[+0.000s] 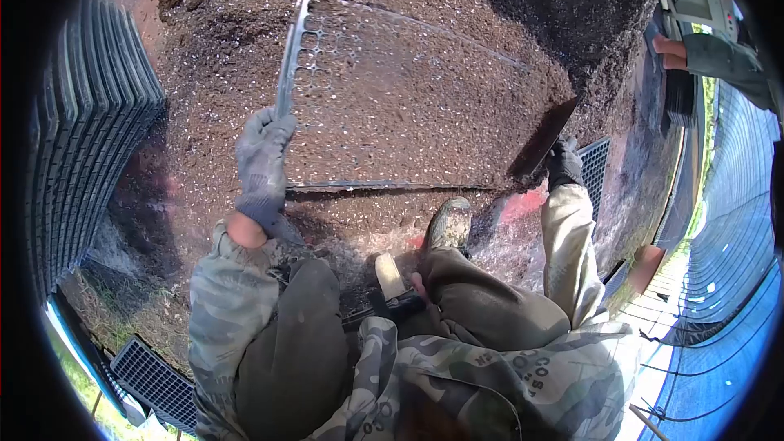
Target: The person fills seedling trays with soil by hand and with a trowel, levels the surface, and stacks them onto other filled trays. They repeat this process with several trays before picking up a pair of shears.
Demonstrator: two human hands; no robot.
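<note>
The gloved left hand (265,147) grips the edge of the black plastic cell tray (425,102), which lies on brown loose soil (212,57). The gloved right hand (565,165) is closed around a dark flat scraper (545,140).

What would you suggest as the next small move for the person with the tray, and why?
I would probably draw the board in the right hand across the tray, since soil hides most of its cell rims, which show only near the left edge, and the left hand is on that edge, so it could steady the tray.
</note>
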